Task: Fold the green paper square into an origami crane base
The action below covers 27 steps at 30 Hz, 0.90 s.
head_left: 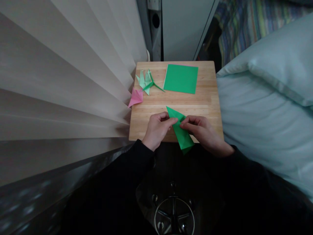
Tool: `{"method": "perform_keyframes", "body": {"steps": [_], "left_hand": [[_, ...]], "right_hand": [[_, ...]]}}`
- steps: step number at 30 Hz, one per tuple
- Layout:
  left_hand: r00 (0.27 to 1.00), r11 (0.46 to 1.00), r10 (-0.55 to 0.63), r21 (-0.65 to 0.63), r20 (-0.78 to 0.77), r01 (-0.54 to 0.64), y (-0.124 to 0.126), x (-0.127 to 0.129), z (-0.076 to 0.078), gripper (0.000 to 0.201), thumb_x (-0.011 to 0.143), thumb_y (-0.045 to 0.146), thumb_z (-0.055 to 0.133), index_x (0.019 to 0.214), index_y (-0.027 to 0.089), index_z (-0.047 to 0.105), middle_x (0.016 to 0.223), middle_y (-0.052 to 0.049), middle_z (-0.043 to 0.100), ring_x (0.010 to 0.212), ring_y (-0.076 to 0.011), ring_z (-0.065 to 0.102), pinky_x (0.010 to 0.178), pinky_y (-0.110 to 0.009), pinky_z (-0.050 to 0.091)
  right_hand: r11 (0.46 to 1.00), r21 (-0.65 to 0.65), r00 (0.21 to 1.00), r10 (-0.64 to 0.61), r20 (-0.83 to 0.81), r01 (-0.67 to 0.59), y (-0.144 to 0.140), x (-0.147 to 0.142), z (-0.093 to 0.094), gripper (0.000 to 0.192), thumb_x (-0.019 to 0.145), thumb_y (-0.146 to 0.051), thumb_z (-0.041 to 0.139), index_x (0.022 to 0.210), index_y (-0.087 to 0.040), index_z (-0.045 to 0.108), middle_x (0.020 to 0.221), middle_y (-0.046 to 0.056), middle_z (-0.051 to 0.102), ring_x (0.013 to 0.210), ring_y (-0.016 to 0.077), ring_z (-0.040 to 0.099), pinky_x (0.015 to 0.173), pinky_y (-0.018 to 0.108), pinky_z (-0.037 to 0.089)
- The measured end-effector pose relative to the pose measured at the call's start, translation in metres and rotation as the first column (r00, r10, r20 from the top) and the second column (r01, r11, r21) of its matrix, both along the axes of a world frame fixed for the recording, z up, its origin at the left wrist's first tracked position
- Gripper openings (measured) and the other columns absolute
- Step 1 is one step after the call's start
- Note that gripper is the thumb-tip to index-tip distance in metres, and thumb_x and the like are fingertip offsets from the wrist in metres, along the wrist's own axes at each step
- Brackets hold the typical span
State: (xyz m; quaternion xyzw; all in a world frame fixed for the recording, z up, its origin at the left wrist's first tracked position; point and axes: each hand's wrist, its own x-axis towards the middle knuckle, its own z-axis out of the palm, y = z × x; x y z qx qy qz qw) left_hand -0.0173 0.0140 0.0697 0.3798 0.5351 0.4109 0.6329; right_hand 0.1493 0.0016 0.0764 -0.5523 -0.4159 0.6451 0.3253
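Observation:
Between my two hands is a partly folded sheet of green origami paper (182, 135), held at the front edge of a small wooden table. Its pointed end faces away from me and its lower end hangs past the table edge. My left hand (158, 127) pinches the paper's left side, thumb on top and fingers behind. On the right side, the thumb and fingers of my right hand (199, 128) are closed on the paper near its middle. The fingertips behind the sheet are hidden.
On the wooden table (151, 111), a stack of green paper (181, 79) lies at the back. Pale green (144, 80), dark green (152, 83) and pink folded paper pieces (136, 97) sit at the left. A pleated curtain (97, 81) borders the left, pale bedding (256, 107) the right.

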Motion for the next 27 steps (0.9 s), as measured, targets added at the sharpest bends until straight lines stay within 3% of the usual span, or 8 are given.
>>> {"method": "perform_keyframes", "body": {"steps": [4, 9, 15, 18, 21, 22, 24, 27], "left_hand": [[0.996, 0.997, 0.078, 0.005, 0.044, -0.078, 0.006, -0.005, 0.003, 0.027, 0.071, 0.024, 0.08, 0.056, 0.016, 0.059, 0.053, 0.005, 0.049, 0.052, -0.0061, 0.043, 0.052, -0.023, 0.029], [0.989, 0.991, 0.132, -0.021, 0.063, -0.131, 0.009, -0.008, 0.008, 0.02, 0.072, 0.022, 0.079, 0.06, 0.015, 0.064, 0.058, 0.004, 0.053, 0.054, -0.0054, 0.044, 0.053, -0.021, 0.031], [0.998, 0.998, 0.059, -0.017, 0.029, -0.059, 0.008, -0.01, 0.006, 0.022, 0.075, 0.028, 0.08, 0.064, 0.015, 0.065, 0.062, 0.002, 0.057, 0.057, -0.0074, 0.048, 0.057, -0.022, 0.038], [0.994, 0.989, 0.043, 0.147, -0.097, -0.029, 0.012, -0.016, 0.007, 0.02, 0.078, 0.034, 0.081, 0.083, 0.017, 0.071, 0.087, -0.004, 0.07, 0.082, -0.0153, 0.063, 0.069, -0.025, 0.047], [0.989, 0.95, -0.094, 0.288, -0.11, 0.122, 0.016, -0.022, 0.01, 0.065, 0.068, 0.031, 0.091, 0.127, 0.025, 0.065, 0.134, -0.008, 0.068, 0.128, -0.025, 0.06, 0.095, -0.031, 0.049], [0.979, 0.94, -0.184, 0.275, -0.085, 0.2, 0.018, -0.023, 0.011, 0.078, 0.065, 0.03, 0.094, 0.136, 0.027, 0.059, 0.134, -0.008, 0.068, 0.13, -0.0257, 0.06, 0.1, -0.034, 0.048], [0.955, 0.933, -0.291, 0.204, -0.053, 0.295, 0.019, -0.025, 0.012, 0.088, 0.061, 0.03, 0.096, 0.139, 0.024, 0.055, 0.113, -0.007, 0.075, 0.115, -0.0242, 0.068, 0.1, -0.035, 0.049], [0.943, 0.938, -0.329, 0.1, -0.046, 0.332, 0.018, -0.024, 0.014, 0.066, 0.06, 0.032, 0.096, 0.117, 0.018, 0.066, 0.089, -0.002, 0.075, 0.086, -0.0195, 0.071, 0.084, -0.032, 0.053]], "right_hand": [[1.0, -0.011, 1.0, 0.027, 0.006, -0.027, 0.0, 0.001, 0.0, 0.027, 0.072, -0.043, 0.076, 0.067, -0.019, 0.064, 0.063, -0.003, 0.054, 0.061, 0.0123, 0.042, 0.059, 0.031, 0.029], [0.999, 0.017, 0.998, 0.051, 0.041, -0.052, 0.001, 0.001, -0.001, 0.024, 0.073, -0.04, 0.074, 0.069, -0.018, 0.067, 0.066, -0.001, 0.057, 0.063, 0.0129, 0.044, 0.06, 0.031, 0.031], [0.995, 0.08, 0.994, 0.049, 0.096, -0.057, 0.002, 0.001, -0.001, 0.027, 0.078, -0.043, 0.073, 0.072, -0.018, 0.068, 0.068, 0.0, 0.058, 0.065, 0.0135, 0.047, 0.06, 0.03, 0.034], [0.995, 0.055, 0.996, 0.081, 0.028, -0.083, 0.004, 0.006, 0.001, 0.026, 0.077, -0.043, 0.075, 0.073, -0.018, 0.068, 0.069, 0.0, 0.059, 0.063, 0.013, 0.048, 0.059, 0.03, 0.034], [0.991, 0.004, 0.99, 0.136, -0.049, -0.136, 0.007, 0.013, 0.005, 0.031, 0.077, -0.047, 0.079, 0.075, -0.018, 0.068, 0.068, 0.0, 0.06, 0.061, 0.0132, 0.049, 0.057, 0.029, 0.034], [0.989, -0.002, 0.987, 0.148, -0.062, -0.148, 0.008, 0.015, 0.006, 0.033, 0.077, -0.049, 0.08, 0.076, -0.018, 0.068, 0.068, 0.0, 0.06, 0.06, 0.0132, 0.05, 0.056, 0.029, 0.034], [0.99, 0.011, 0.988, 0.139, -0.07, -0.139, 0.009, 0.019, 0.008, 0.038, 0.076, -0.054, 0.082, 0.076, -0.018, 0.069, 0.067, -0.001, 0.059, 0.059, 0.0124, 0.048, 0.054, 0.028, 0.032], [0.994, 0.026, 0.991, 0.105, -0.088, -0.103, 0.011, 0.021, 0.009, 0.039, 0.073, -0.054, 0.084, 0.076, -0.018, 0.069, 0.065, -0.002, 0.058, 0.057, 0.0111, 0.047, 0.053, 0.027, 0.033]]}}
